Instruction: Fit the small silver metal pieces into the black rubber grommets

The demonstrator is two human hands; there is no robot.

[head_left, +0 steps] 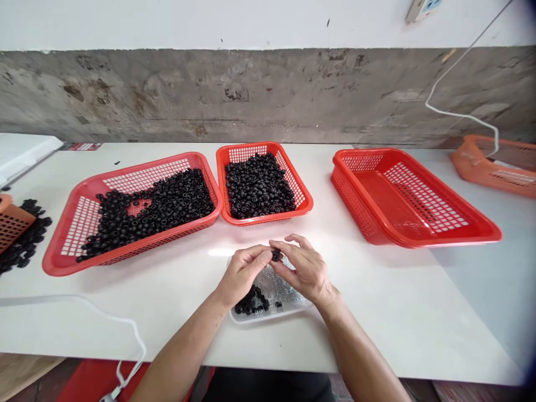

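Observation:
My left hand (245,272) and my right hand (305,269) meet over a translucent plastic tray (255,319). Between their fingertips is a small black ring-like part (275,254), pinched from both sides. Beneath my hands, the tray holds a small heap of black parts (251,300) at its left and many tiny shiny pieces (278,283) further right. My hands hide part of the tray's back edge.
Behind my hands, two red baskets (58,259) (307,205) hold many black parts. An empty-looking red basket (419,244) stands at the right. Black parts (25,248) lie loose at far left near an orange basket (10,223). A white cable (104,315) crosses the table's front left.

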